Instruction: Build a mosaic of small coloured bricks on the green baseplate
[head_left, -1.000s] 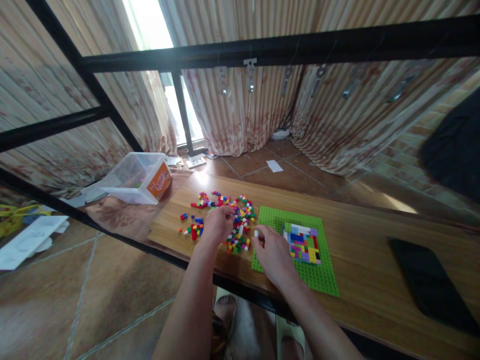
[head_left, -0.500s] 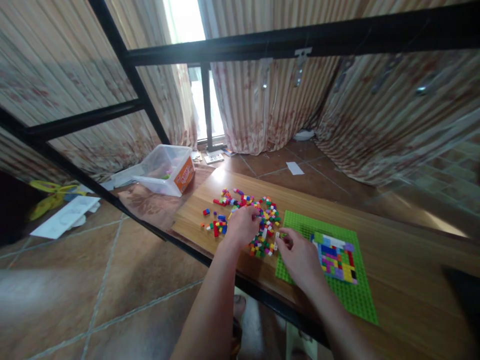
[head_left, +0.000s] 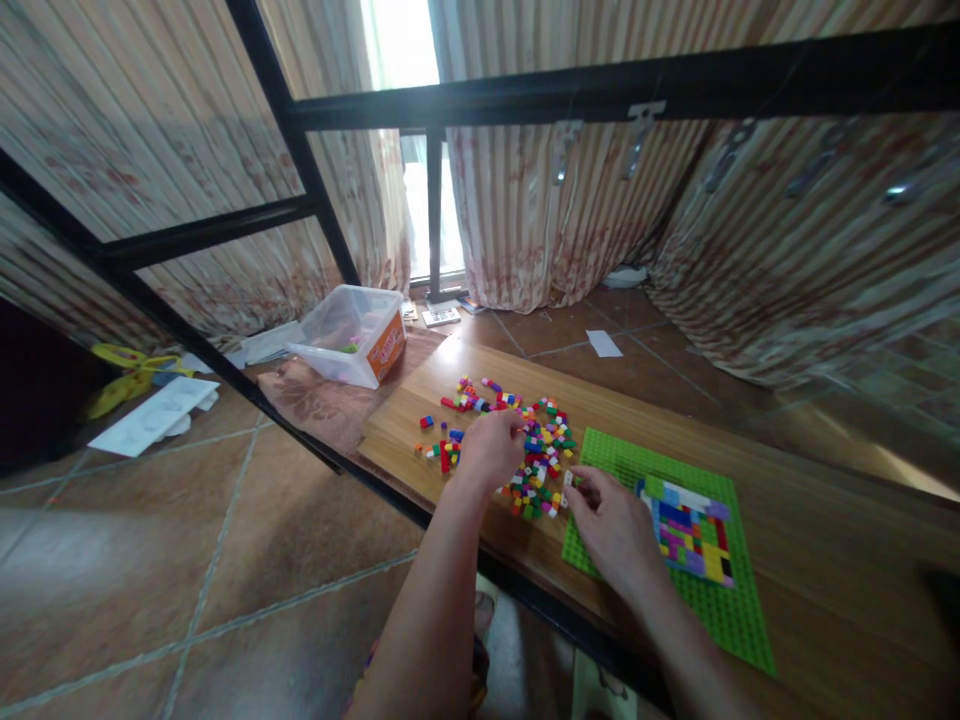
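Observation:
My left hand [head_left: 495, 450] reaches over a pile of small coloured bricks [head_left: 536, 485] on the wooden bench. Its fingers are curled in among the bricks, and whatever sits between the fingertips is hidden. Just right of the pile, my right hand [head_left: 616, 515] pinches a small white brick [head_left: 568, 481] between thumb and fingers. That hand is above the left part of a green studded baseplate [head_left: 739, 620]. A flat patchwork of multicoloured bricks [head_left: 686, 535] is built on the plate, to the right of my right hand.
The wooden bench [head_left: 810, 540] has a black metal frame edge [head_left: 517, 595] nearest me. A clear plastic bin [head_left: 349, 340] with an orange label stands beyond its left end. Black rails [head_left: 480, 105] cross in front of striped curtains [head_left: 540, 230]. White paper [head_left: 604, 343] lies on the tiled floor.
The view has swung slightly left, so everything sits further right. My left hand has shifted a little left over the pile. My right hand keeps its place by the plate with the white brick.

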